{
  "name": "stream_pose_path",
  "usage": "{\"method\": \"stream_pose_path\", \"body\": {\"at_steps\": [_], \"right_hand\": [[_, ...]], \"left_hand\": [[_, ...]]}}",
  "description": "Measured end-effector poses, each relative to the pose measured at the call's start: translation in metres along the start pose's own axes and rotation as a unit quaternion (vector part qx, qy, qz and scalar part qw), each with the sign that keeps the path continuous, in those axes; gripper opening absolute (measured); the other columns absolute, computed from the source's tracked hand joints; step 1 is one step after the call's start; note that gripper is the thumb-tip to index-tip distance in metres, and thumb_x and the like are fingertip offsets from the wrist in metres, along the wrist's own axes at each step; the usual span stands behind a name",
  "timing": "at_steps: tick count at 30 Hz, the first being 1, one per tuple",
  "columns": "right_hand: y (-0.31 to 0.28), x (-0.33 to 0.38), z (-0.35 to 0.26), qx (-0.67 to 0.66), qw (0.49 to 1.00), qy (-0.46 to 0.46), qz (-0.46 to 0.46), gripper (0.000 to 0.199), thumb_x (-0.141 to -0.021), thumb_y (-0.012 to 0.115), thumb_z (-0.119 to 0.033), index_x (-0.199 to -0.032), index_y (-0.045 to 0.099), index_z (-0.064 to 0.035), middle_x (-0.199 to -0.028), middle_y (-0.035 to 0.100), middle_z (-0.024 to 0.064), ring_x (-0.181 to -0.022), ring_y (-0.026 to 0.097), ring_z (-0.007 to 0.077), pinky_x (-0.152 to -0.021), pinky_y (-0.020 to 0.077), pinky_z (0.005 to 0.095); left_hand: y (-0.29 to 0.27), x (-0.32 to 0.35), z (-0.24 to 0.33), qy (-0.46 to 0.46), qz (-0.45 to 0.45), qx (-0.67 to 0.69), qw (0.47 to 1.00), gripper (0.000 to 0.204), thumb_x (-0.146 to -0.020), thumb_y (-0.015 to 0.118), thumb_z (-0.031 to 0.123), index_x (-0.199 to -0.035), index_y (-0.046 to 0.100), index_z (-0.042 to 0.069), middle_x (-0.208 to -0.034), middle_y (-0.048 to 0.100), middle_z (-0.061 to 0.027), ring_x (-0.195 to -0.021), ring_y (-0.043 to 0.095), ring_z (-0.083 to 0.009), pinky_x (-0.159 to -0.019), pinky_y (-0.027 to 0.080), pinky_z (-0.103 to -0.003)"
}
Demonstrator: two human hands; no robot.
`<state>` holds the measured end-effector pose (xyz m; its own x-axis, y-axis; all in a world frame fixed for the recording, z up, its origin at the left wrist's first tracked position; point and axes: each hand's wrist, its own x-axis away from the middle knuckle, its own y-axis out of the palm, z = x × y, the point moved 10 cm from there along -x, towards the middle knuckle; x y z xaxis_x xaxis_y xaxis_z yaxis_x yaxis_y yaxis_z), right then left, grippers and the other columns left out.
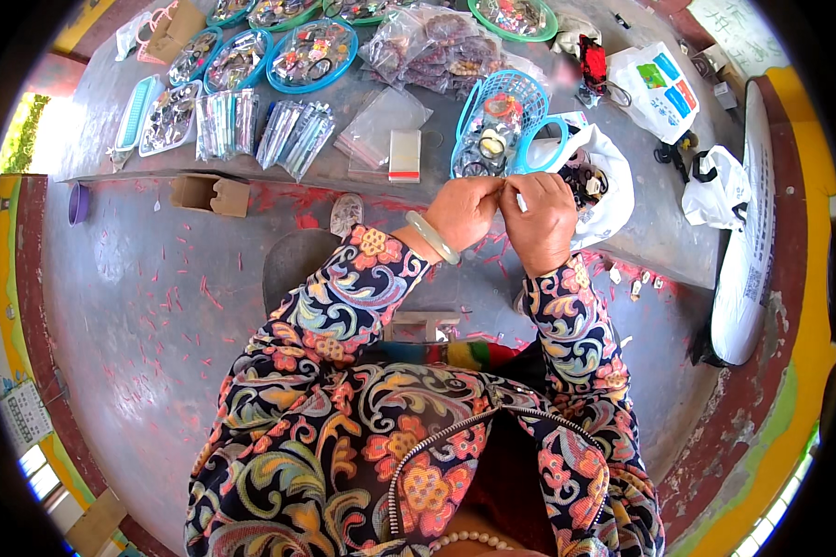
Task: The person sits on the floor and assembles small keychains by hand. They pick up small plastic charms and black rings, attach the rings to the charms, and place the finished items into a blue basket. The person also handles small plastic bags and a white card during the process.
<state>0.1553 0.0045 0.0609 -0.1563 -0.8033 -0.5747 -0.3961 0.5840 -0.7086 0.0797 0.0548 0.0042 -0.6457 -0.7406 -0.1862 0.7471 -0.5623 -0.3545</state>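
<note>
My left hand (463, 215) and my right hand (541, 225) meet at the fingertips above the table's near edge, both closed in a pinch. A small white piece (521, 203) pokes out between the fingers of the right hand; its kind is unclear. What the left fingertips pinch is hidden. Just beyond them, a clear plastic bag (486, 139) of small mixed items, some round and dark, lies against a blue plastic basket (520, 85). Close to the right hand stands an open white plastic bag (615, 190) with dark small items inside.
On the table (251, 165) are blue round trays (313, 56) of trinkets, bundles of wrapped pens (294, 137), flat clear bags (381, 125) and a heap of bagged beads (437, 51). A cardboard box (210, 195) sits on the floor. A large white sack (748, 232) leans at right.
</note>
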Motion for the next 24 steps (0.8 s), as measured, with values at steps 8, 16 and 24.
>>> {"method": "stream_pose_path", "body": {"at_steps": [8, 16, 24], "right_hand": [[0.005, 0.0, 0.008, -0.049, 0.998, 0.039, -0.019, 0.011, -0.069, 0.062, -0.011, -0.079, 0.062, -0.0065, -0.073, 0.06, 0.0081, -0.07, 0.057, 0.0269, -0.066, 0.0422, 0.0346], [0.006, 0.0, 0.0, 0.024, 0.999, 0.019, -0.042, 0.01, -0.069, 0.062, -0.01, -0.079, 0.062, -0.0086, -0.074, 0.062, 0.0066, -0.071, 0.058, 0.025, -0.066, 0.0406, 0.0344], [0.001, -0.001, 0.002, 0.013, 1.0, 0.021, -0.008, 0.004, -0.068, 0.061, -0.01, -0.071, 0.058, -0.0089, -0.069, 0.06, 0.0062, -0.067, 0.056, 0.0251, -0.063, 0.0393, 0.0348]], "left_hand": [[-0.005, -0.002, -0.004, -0.017, 0.013, -0.014, 1.0, 0.02, -0.08, 0.047, 0.005, -0.096, 0.059, 0.0, -0.079, 0.058, -0.0224, -0.073, 0.059, -0.035, -0.061, 0.045, -0.034], [0.001, 0.001, 0.005, 0.067, 0.023, -0.111, 0.991, 0.017, -0.08, 0.047, 0.003, -0.092, 0.058, -0.001, -0.08, 0.058, -0.0212, -0.075, 0.056, -0.0378, -0.062, 0.045, -0.039], [-0.005, 0.0, 0.009, 0.063, 0.05, -0.056, 0.995, 0.016, -0.078, 0.051, 0.002, -0.091, 0.06, 0.0, -0.08, 0.06, -0.02, -0.074, 0.058, -0.0356, -0.062, 0.046, -0.036]]}}
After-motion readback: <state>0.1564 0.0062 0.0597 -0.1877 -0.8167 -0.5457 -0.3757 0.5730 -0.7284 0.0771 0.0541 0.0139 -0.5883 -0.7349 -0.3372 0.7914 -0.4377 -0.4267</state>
